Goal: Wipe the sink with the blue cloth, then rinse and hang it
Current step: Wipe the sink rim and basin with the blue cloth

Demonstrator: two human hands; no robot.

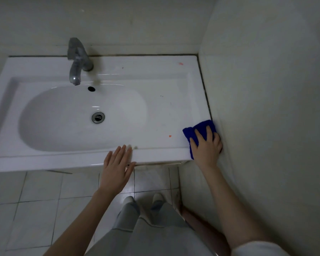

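Note:
A white sink [164,108] with an oval basin and a flat ledge on its right fills the middle of the view. The folded blue cloth [192,131] lies on the ledge's front right corner, against the wall. My right hand [206,146] presses flat on top of the cloth, holding it to the surface. My left hand [116,169] rests on the sink's front rim with fingers spread and nothing in it. A grey faucet [78,61] stands at the back rim above the basin. The drain [98,117] sits at the basin's bottom.
A wall [266,108] runs close along the sink's right side. Two small orange marks, one [181,63] at the back right and one [170,136] near the cloth, show on the ledge. Tiled floor [35,209] and my legs and shoes are below.

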